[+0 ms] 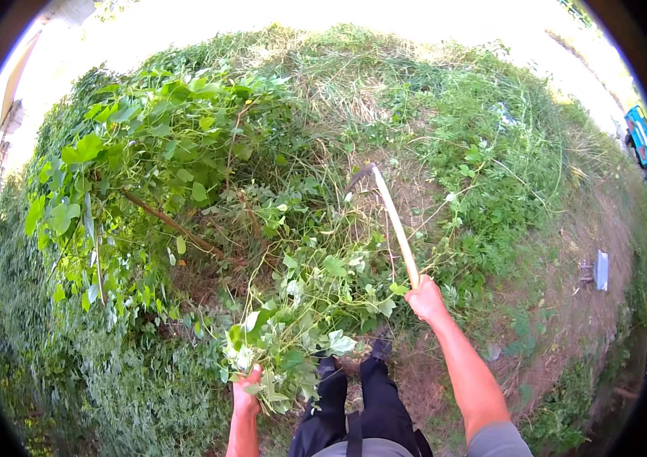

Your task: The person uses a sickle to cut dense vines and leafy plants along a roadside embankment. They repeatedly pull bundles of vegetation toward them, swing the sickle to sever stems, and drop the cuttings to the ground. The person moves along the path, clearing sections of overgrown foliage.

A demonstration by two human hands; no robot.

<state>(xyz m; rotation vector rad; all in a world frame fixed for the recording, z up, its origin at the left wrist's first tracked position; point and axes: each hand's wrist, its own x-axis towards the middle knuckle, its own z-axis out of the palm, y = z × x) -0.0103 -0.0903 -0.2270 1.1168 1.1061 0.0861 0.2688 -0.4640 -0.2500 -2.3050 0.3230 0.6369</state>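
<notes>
My right hand (426,298) grips the lower end of a pale wooden handle belonging to a sickle (396,225). The sickle's dark curved blade is at the top and points left, over grass and bare soil. At lower left my left hand (247,391) is closed around a bunch of leafy green vines (278,354). Leaves partly cover its fingers. The bunch hangs in front of my legs and runs into a tangle of more vines between the two hands.
Left of centre stands a broad-leaved bush (158,137) with a bare brown branch (178,225) slanting through it. Dense foliage covers the lower left. A pale box-like object (601,270) lies on the ground at right, and a blue vehicle or cart (643,140) shows at the far right edge.
</notes>
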